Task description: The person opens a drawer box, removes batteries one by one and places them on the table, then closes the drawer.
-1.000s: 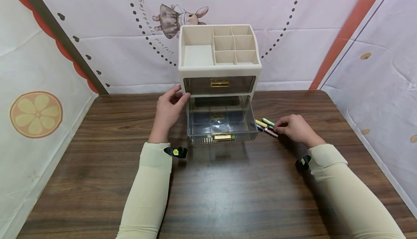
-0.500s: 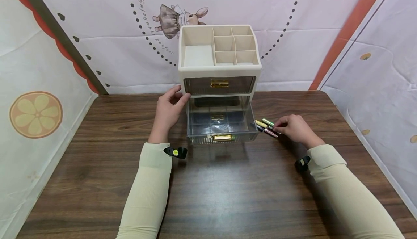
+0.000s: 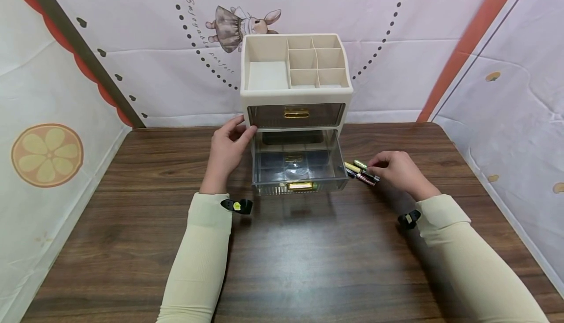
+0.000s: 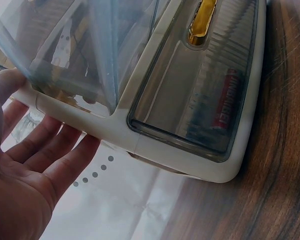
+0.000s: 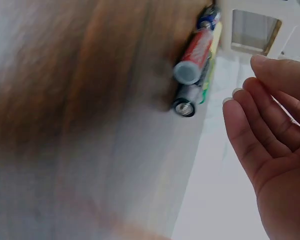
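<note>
A cream desk organizer (image 3: 297, 97) stands at the back of the table, its clear lower drawer (image 3: 301, 186) pulled out. My left hand (image 3: 226, 149) rests against the organizer's left side; in the left wrist view the thumb (image 4: 7, 82) lies on the front edge and the fingertips touch the side. Several small cylinders that look like batteries lie in a pile right of the drawer: a yellow one (image 3: 352, 168), a green one (image 3: 360, 164), a black one (image 5: 185, 102) and a red one (image 5: 194, 56). Beside them my right hand (image 3: 398, 173) has loosely bent fingers; nothing shows between them in the right wrist view.
The smoky upper drawer (image 3: 269, 116) is closed, and a red-labelled object (image 4: 227, 100) shows through a smoky drawer front in the left wrist view. Open compartments (image 3: 304, 58) form the organizer's top. A printed cloth (image 3: 387, 83) hangs behind the wooden table (image 3: 299, 264).
My right fingertips have moved slightly up, off the black battery, whose end now shows beside the red one. The left hand and the organizer stay put.
</note>
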`<state>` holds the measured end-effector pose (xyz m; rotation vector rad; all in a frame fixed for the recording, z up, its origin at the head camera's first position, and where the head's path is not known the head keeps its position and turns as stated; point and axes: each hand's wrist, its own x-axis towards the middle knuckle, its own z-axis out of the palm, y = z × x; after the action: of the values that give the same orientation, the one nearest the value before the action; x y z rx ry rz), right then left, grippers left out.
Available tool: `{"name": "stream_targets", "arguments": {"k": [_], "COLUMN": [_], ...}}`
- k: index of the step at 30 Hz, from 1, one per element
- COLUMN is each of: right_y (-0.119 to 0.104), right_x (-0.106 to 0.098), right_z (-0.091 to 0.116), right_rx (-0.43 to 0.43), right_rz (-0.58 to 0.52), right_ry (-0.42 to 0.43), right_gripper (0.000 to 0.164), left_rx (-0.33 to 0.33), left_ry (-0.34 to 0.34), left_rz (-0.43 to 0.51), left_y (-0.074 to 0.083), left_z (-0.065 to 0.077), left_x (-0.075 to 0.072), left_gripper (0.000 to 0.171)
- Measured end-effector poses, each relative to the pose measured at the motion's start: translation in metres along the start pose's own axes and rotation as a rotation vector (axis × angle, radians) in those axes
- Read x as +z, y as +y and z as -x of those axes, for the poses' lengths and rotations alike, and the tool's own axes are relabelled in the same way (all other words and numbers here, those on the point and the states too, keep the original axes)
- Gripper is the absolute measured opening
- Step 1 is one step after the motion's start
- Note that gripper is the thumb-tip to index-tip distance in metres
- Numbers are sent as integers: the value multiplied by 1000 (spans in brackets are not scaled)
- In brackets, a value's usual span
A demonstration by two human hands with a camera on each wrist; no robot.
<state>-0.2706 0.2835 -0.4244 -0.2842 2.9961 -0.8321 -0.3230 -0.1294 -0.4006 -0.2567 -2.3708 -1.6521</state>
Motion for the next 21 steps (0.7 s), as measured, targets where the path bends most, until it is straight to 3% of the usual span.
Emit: {"name": "stream_targets", "arguments": {"k": [21], "right_y": [-61], "right_x": [-21], "right_z": [5], "right_rx": [-229], "right_rz": [-7], "right_ry": [165], "right_gripper": [9], "left_rx": [-3], "left_ry": [-8], "left_rz": [-17], "left_y": [-2], "left_z": [1], "left_x": [0], "left_gripper": [62]}}
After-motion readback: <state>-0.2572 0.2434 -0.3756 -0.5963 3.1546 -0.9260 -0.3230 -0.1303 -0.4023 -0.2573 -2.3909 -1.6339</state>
